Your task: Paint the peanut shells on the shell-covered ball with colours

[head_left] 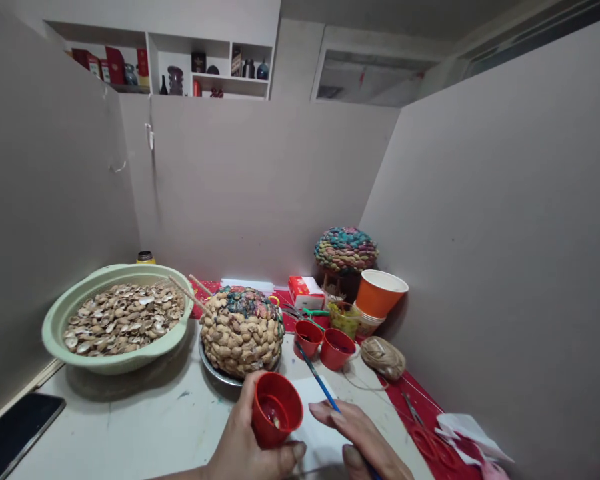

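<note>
My left hand (247, 433) is wrapped round a small red cup (275, 437), tilted so its inside shows. Some dark liquid and a small pale bit lie at its bottom. To its right, my right hand (367, 440) grips a blue paintbrush (323, 387), whose dark bristles point up and away toward two more red cups. Just behind the held cup, a ball-shaped form covered in peanut shells (243, 337) rests in a metal bowl (215, 375). Its top is painted in dark blue, green and pink, while the lower shells are bare.
A green basin (55, 340) of shells stands left, above a phone (20, 430). Behind the brush are red cups (337, 350), pliers (313, 313) and an orange paper cup (375, 297). Twine (384, 359) and red scissors (433, 447) lie right. Grey partitions (505, 233) enclose the table.
</note>
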Demonstrator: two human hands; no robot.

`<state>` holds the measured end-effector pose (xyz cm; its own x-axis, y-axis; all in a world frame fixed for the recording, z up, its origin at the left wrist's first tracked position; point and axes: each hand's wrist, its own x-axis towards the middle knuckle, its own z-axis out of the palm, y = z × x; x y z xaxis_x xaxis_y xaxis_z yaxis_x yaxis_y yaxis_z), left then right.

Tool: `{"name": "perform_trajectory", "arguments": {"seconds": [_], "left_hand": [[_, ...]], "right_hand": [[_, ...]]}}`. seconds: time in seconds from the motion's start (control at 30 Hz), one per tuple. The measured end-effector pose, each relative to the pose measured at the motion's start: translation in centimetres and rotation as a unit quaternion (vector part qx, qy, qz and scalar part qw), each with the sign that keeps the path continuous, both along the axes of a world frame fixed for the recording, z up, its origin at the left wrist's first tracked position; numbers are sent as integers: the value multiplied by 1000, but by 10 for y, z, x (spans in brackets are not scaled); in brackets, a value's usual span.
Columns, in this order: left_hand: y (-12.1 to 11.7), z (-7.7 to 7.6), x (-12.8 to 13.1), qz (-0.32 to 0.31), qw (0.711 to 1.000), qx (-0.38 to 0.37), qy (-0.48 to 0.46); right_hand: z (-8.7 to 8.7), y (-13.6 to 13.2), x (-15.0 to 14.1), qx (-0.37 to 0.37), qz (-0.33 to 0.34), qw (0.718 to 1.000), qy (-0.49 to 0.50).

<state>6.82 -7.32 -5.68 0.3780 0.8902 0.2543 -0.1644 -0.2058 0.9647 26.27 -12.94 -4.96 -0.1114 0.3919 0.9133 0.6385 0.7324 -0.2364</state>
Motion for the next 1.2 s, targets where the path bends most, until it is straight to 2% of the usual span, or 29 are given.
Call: {"name": "perform_trajectory", "arguments": {"seconds": [0.17, 0.4, 0.57, 0.73, 0.87, 0.97, 1.07, 1.2], "left_hand": [[-7, -3, -2, -44, 996, 72, 26], [-7, 2, -8, -19, 992, 96, 79], [-2, 3, -2, 4, 991, 101, 92], [1, -12, 7, -8, 993, 77, 92], [1, -21, 9, 29, 994, 68, 77], [0, -16, 7, 40, 996, 42, 62], [-4, -8, 3, 14, 999, 6, 51], [-13, -3, -3, -3, 998, 30, 48]], "right_hand": [[13, 3, -1, 53, 7, 997, -59], [26, 8, -8, 119, 10, 991, -64], [27, 7, -5, 119, -20, 991, -57], [18, 6, -1, 104, -37, 993, -36], [13, 9, 1, 92, -48, 994, -17], [15, 10, 2, 90, -44, 995, -19], [21, 9, 1, 80, -41, 996, -26], [29, 8, -2, 66, -20, 997, -30]]}}
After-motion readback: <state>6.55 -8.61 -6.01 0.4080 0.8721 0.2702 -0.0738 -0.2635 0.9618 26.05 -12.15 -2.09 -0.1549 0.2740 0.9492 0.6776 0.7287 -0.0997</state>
